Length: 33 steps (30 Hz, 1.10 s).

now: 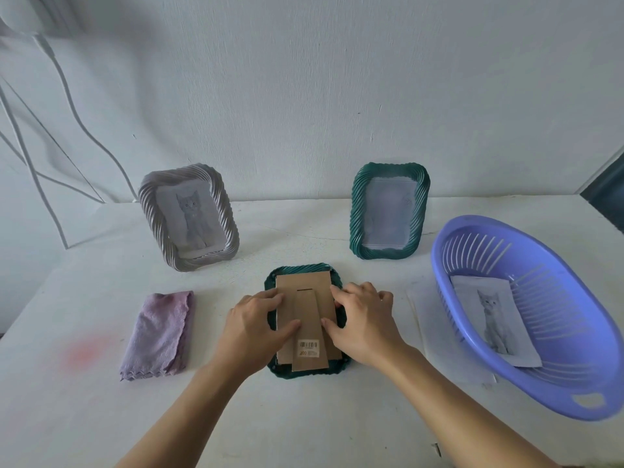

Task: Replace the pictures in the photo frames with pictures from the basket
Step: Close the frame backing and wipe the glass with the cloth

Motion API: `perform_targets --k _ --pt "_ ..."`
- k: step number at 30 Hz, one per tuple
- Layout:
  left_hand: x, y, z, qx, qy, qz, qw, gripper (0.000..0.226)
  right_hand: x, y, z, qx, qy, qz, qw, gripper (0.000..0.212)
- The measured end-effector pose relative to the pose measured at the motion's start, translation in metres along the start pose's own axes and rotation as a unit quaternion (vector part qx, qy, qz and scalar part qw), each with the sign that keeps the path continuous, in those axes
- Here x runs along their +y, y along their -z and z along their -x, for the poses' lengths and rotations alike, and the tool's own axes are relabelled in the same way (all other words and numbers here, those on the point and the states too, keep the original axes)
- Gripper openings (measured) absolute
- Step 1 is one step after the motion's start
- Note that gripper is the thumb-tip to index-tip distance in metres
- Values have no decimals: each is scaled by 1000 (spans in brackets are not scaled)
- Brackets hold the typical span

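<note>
Left hand [258, 320] is laid on the cardboard backing [304, 285] of a green frame [304, 267]. That frame is set face down at the near middle of the worktop [304, 427]. The fingers are nearly straight, the thumb is pressed beside the fold-out stand [309, 332], and nothing is gripped. Right hand [366, 319] is set on the backing's right edge with fingers bent; whether a tab is pinched cannot be told. The backing is seated in the frame, so this frame is judged either not yet opened or being closed.

At the back are stood a grey frame [150, 211] holding a cat picture [194, 214] and a second green frame [358, 211] holding a faint picture [391, 211]. One spare cat print [496, 319] is seen in the purple basket [580, 332], and loose sheets [429, 325] are laid beside it. At least one swap is judged outstanding.
</note>
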<state>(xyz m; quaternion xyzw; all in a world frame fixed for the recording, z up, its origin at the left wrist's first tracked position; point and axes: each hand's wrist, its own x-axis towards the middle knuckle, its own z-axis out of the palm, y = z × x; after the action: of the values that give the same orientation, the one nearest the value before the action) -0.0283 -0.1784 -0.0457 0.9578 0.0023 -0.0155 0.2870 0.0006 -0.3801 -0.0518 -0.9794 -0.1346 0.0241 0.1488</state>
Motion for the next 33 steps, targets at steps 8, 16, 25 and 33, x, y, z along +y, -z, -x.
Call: perform_targets --k 8,16,25,33 --pt "3 -2 5 -8 -11 -9 1000 51 -1 -2 3 -12 -2 -3 1000 49" --pt "-7 -6 4 2 -9 -7 1000 85 2 -3 5 -14 3 -2 1000 55" --pt "-6 -7 1 30 20 33 999 46 9 -10 6 23 2 -121 992 52" --pt "-3 -3 0 24 30 52 998 52 11 -15 4 31 -7 -134 990 50"
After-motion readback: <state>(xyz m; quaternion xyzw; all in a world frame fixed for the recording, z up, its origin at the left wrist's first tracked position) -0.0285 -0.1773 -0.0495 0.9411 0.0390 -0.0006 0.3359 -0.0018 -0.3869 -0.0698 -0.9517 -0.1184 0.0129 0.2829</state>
